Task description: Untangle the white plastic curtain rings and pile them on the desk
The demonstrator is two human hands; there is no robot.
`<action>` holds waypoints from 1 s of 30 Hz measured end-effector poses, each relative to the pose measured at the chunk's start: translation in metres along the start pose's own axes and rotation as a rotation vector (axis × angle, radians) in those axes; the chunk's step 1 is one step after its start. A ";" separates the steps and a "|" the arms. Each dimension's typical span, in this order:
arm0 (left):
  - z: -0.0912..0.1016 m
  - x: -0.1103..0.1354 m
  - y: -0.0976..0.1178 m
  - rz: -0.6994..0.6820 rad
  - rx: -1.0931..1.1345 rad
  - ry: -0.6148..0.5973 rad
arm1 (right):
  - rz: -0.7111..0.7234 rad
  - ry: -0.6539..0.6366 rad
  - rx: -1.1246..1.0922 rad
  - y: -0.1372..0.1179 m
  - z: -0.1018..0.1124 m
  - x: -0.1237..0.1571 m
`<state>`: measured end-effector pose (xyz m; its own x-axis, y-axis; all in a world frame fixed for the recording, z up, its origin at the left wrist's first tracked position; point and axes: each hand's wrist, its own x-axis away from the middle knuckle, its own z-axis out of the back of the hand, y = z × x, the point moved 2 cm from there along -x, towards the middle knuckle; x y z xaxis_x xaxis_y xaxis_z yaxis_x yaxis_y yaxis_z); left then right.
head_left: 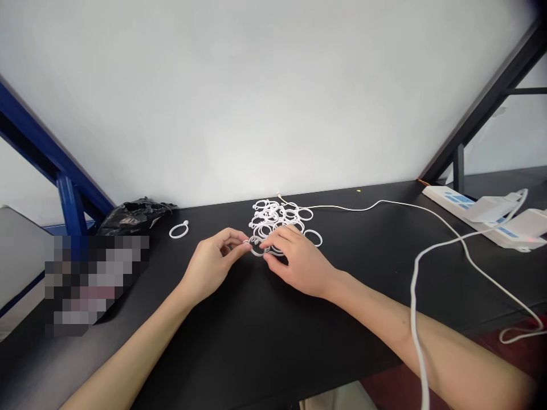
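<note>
A white ring [257, 254] with a small loop on its rim is between my two hands, just above the black tabletop. My left hand [216, 261] pinches its left side between thumb and forefinger. From the right, my right hand [301, 259] closes thumb and forefinger at the ring's other side; the exact contact is partly hidden. Directly behind lies a tangled pile of similar white rings [273, 213], partly covered by my right hand. One more white ring [179, 230] lies apart on the left, its little loop pointing away from me.
A white cable [380, 202] runs along the back and loops across my right forearm. White power strips [465, 208] with plugged-in adapters lie at right. A crumpled black plastic bag [134, 215] sits at left, beside a blue metal brace [70, 205]. A pale wall [239, 102] rises behind.
</note>
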<state>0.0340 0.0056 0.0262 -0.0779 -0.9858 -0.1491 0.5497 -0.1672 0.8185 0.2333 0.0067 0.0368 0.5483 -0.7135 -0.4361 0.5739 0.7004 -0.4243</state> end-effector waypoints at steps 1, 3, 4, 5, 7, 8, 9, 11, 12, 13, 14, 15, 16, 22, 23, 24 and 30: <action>0.000 0.000 0.000 -0.006 0.010 0.003 | 0.010 0.015 -0.020 -0.001 0.001 0.000; 0.000 0.001 0.001 -0.018 0.056 -0.008 | 0.014 0.019 -0.061 -0.002 0.001 0.001; 0.000 0.001 0.001 -0.024 0.090 -0.019 | 0.005 0.007 -0.081 -0.002 0.001 0.001; -0.001 0.002 0.001 -0.029 0.123 -0.031 | -0.010 -0.009 -0.101 -0.002 0.000 0.001; -0.002 0.003 0.003 -0.045 0.171 -0.052 | -0.052 -0.029 -0.145 -0.003 -0.001 0.002; -0.002 0.004 0.004 -0.058 0.179 -0.059 | -0.071 -0.028 -0.167 -0.003 -0.001 0.002; -0.002 0.004 0.005 -0.072 0.176 -0.063 | -0.086 -0.021 -0.188 -0.003 -0.001 0.002; -0.003 0.006 0.007 -0.101 0.149 -0.075 | -0.109 -0.002 -0.218 -0.003 -0.001 0.002; -0.003 0.006 0.009 -0.117 0.129 -0.078 | -0.116 0.004 -0.225 -0.003 0.000 0.002; -0.003 0.007 0.010 -0.134 0.105 -0.081 | -0.123 0.006 -0.228 -0.003 0.000 0.002; -0.003 0.007 0.011 -0.154 0.076 -0.082 | -0.130 0.004 -0.228 -0.003 0.001 0.002; -0.003 0.007 0.011 -0.176 0.040 -0.082 | -0.135 -0.001 -0.228 -0.003 0.001 0.002; -0.003 0.008 0.012 -0.195 0.002 -0.079 | -0.138 -0.006 -0.227 -0.003 0.001 0.001; -0.003 0.008 0.011 -0.254 -0.174 -0.029 | -0.138 -0.009 -0.234 -0.001 0.000 0.001; -0.003 0.009 0.010 -0.264 -0.185 -0.024 | -0.137 -0.013 -0.237 -0.001 0.000 0.001; -0.003 0.009 0.010 -0.273 -0.190 -0.025 | -0.136 -0.019 -0.241 -0.001 0.000 0.001; -0.001 0.013 0.012 -0.312 -0.186 -0.039 | -0.094 -0.043 -0.255 -0.004 0.005 -0.002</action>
<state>0.0408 -0.0089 0.0337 -0.2953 -0.8883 -0.3518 0.6359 -0.4576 0.6215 0.2329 0.0051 0.0431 0.5281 -0.7721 -0.3535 0.4550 0.6088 -0.6499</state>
